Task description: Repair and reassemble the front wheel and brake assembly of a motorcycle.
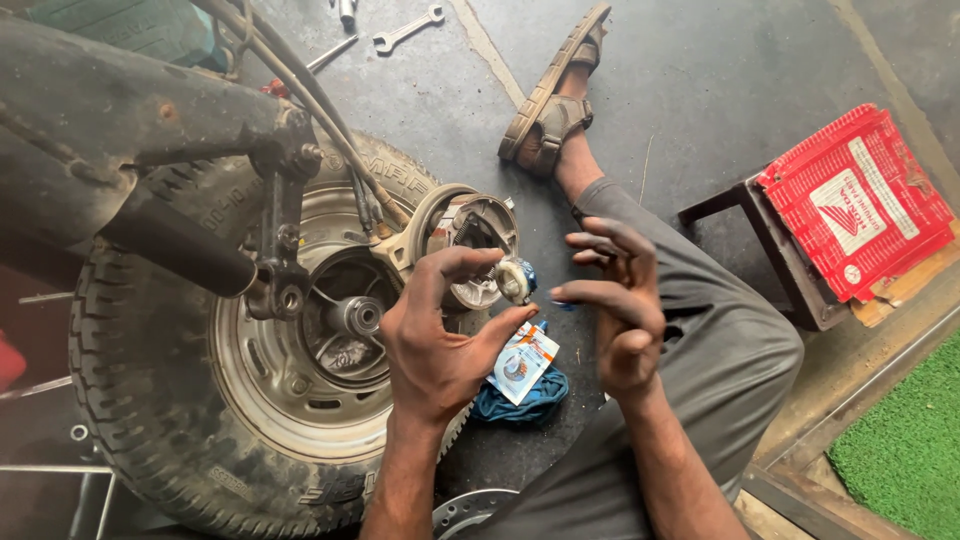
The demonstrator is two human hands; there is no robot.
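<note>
Nearest the camera, a grey metal disc lies on the floor between the forearms, only its edge in view. Just beyond it the left hand is raised, with thumb and forefinger curled into a loose ring around a small round part, apparently a bearing or a small tub; it is pinched at the fingertips, likely so that its face stays exposed. The right hand is held beside it, fingers half spread and slightly curled, nothing gripped, its fingertips near the part but not touching.

Below the hands, on the floor, a small printed sachet rests on a blue rag, kept close within reach. To the left a scooter wheel with its tyre is seen, hub open, and a brake plate with shoes hangs off it by the cables, swung aside so that the hub is accessible.

Farther right, a low stool carries flattened red cartons. At the far edge a sandalled foot is stretched out, and a spanner lies on the concrete.
</note>
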